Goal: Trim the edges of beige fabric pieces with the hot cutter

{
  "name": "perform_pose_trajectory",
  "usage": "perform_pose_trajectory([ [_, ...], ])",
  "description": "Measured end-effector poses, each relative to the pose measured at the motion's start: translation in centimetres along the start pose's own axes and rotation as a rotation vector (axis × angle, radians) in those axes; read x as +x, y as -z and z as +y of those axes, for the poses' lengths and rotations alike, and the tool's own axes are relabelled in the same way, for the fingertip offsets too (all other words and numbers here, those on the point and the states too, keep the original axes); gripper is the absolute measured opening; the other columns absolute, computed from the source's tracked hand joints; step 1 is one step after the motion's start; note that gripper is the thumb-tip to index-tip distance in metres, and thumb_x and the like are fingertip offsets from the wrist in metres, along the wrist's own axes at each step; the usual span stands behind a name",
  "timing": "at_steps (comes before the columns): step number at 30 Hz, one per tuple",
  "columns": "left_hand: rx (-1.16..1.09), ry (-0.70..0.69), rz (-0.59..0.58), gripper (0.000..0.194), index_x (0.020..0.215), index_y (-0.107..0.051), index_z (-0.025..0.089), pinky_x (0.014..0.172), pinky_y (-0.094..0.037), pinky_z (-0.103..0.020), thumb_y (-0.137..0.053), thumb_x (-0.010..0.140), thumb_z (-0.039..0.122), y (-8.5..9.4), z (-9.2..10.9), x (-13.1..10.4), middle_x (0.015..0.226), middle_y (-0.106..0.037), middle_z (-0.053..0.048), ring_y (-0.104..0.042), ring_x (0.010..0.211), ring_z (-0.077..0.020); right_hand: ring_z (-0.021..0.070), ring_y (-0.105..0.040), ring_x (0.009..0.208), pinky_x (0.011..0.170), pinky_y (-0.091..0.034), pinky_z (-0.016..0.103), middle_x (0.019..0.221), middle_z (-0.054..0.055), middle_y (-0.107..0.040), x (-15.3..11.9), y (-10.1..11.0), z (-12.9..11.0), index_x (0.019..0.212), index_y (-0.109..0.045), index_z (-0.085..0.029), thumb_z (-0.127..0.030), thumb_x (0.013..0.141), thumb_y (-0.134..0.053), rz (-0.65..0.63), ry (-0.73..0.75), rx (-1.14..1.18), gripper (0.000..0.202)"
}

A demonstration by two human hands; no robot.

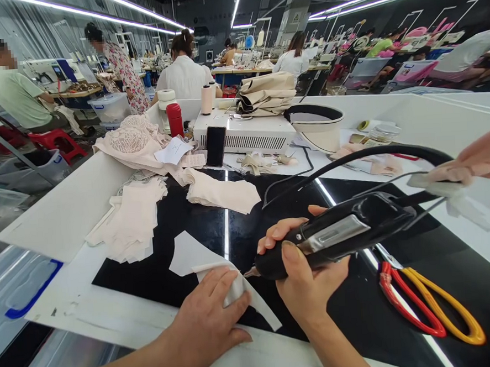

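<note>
My left hand [215, 307] lies on a white fabric piece [183, 255], its fingers stretched out and pressing a folded-over part against the black work surface. In my right hand [304, 279] is a black corded hand tool [356, 229] with a silver lever along its body. The fingers and thumb wrap round its front end. Its narrow metal tip points left, at the edge of the fabric beside my left fingertips; whether it touches the cloth I cannot tell.
At right lie scissors [426, 300] with red and yellow handles. Another person's hand [479, 155] is by the tool's cord. Stacks of pale fabric [135, 218], a phone [215, 146], a red bottle [174, 119] and a white box machine [245, 129] stand behind. People sit farther back.
</note>
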State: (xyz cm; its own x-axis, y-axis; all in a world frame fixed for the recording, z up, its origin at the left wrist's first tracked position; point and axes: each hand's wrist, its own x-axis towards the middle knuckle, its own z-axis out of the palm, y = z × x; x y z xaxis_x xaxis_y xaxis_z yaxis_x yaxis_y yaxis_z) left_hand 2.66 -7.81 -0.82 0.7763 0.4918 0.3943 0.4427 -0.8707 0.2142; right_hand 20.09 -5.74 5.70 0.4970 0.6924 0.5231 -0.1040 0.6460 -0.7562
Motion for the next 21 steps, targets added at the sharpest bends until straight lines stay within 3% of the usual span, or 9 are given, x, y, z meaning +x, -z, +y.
perform_pose_trajectory([
  [8,-0.005,-0.001,-0.053,0.057,0.137,-0.06,0.018,0.106,-0.06,-0.054,-0.081,0.092,0.046,0.5,-0.1,0.0,0.142,-0.063,-0.021,-0.063,0.132,-0.0385,0.0141,-0.065,0.061,0.055,-0.058,0.03,0.083,-0.004,-0.068,-0.2,0.2,0.3,0.126,-0.058,-0.031,-0.024,0.089,-0.081,-0.019,0.01,0.009,0.044],
  [12,-0.025,-0.011,-0.098,0.036,0.141,-0.054,0.012,0.112,-0.057,-0.044,-0.055,0.106,0.019,1.6,-1.8,0.0,0.14,-0.067,-0.017,-0.064,0.133,-0.0272,0.0127,-0.065,0.06,0.054,-0.057,0.028,0.085,-0.005,-0.069,0.5,0.4,0.6,0.126,-0.059,-0.031,-0.022,0.088,-0.081,-0.042,0.019,-0.002,0.046],
  [14,-0.005,-0.049,-0.11,0.039,0.136,-0.056,0.011,0.112,-0.057,-0.04,-0.042,0.102,0.002,2.3,-3.0,-0.1,0.137,-0.069,-0.014,-0.065,0.131,-0.0232,0.0127,-0.065,0.059,0.054,-0.057,0.027,0.084,-0.005,-0.069,0.9,0.6,0.4,0.126,-0.06,-0.031,-0.021,0.086,-0.082,-0.028,0.024,-0.023,0.047],
  [17,0.08,-0.057,-0.171,0.053,0.129,-0.059,0.014,0.104,-0.06,-0.035,-0.036,0.089,-0.011,3.1,-3.9,0.1,0.137,-0.069,-0.009,-0.066,0.126,-0.022,0.0138,-0.065,0.058,0.053,-0.058,0.028,0.082,-0.005,-0.069,1.3,1.3,-0.6,0.125,-0.06,-0.031,-0.025,0.085,-0.083,0.005,0.021,-0.042,0.047],
  [21,0.23,-0.002,-0.215,0.061,0.131,-0.059,0.012,0.088,-0.063,-0.034,-0.041,0.078,-0.014,2.6,-2.5,0.6,0.13,-0.071,-0.011,-0.071,0.104,-0.024,0.0153,-0.064,0.06,0.052,-0.058,0.03,0.081,-0.004,-0.068,0.9,2.3,-2.5,0.124,-0.063,-0.032,-0.028,0.085,-0.085,0.0,0.004,-0.03,0.045],
])
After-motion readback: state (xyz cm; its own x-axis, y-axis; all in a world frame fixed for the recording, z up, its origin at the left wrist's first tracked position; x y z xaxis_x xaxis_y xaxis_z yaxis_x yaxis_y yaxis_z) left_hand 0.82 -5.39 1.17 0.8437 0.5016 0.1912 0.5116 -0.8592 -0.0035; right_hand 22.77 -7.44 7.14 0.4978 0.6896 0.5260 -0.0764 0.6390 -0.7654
